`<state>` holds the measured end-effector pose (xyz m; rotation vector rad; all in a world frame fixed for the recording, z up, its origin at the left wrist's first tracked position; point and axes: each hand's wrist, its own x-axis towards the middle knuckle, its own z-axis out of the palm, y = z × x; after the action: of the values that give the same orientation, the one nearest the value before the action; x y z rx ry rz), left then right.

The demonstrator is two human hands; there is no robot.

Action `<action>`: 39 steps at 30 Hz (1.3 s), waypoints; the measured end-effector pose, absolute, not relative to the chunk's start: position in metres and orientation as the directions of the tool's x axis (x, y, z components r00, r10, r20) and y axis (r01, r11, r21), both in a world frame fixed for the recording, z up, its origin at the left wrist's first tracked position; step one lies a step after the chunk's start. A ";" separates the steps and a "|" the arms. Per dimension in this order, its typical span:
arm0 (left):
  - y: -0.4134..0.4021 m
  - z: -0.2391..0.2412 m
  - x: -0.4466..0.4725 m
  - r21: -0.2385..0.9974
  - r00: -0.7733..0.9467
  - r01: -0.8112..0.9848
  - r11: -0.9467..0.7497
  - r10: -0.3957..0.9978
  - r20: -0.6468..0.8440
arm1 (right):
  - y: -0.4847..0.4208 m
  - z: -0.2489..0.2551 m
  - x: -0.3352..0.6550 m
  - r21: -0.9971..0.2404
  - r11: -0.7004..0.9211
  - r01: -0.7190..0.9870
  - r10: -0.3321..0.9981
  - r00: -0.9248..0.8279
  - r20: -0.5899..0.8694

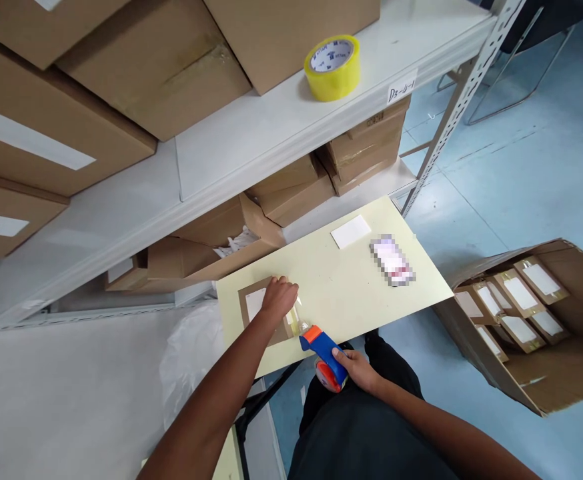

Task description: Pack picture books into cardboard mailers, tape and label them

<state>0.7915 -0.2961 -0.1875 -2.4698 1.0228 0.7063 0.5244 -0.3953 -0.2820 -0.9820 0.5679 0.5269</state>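
Cream table (331, 293) with cardboard parcel (278, 334), white card (350, 231), pixelated item (392, 259)

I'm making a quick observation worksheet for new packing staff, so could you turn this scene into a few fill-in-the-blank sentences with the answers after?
1. The right hand holds a tape dispenser with an orange tip and a ____ body.
2. The left hand is on a flat package made of ____.
3. The large tape roll on the shelf is ____.
4. The white label on the shelf's edge reads ____.

Missing words: blue; cardboard; yellow; D3-4-1.
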 end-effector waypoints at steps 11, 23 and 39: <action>-0.299 -0.208 0.881 -0.242 0.712 -0.570 -0.785 -0.326 -0.621 | -0.395 -0.267 0.602 -0.509 0.642 -0.573 -0.015 0.654 -0.756; -0.293 -0.241 0.904 -0.240 0.677 -0.558 -0.794 -0.268 -0.686 | -0.383 -0.277 0.613 -0.441 0.688 -0.576 0.024 0.625 -0.780; -0.284 -0.227 0.905 -0.303 0.726 -0.480 -0.823 -0.179 -0.664 | -0.370 -0.286 0.616 -0.417 0.720 -0.554 0.043 0.636 -0.771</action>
<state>0.9049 -0.2845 -0.2269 -2.4684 0.5037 0.8829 0.6161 -0.3696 -0.2857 -0.6954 0.8200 0.3741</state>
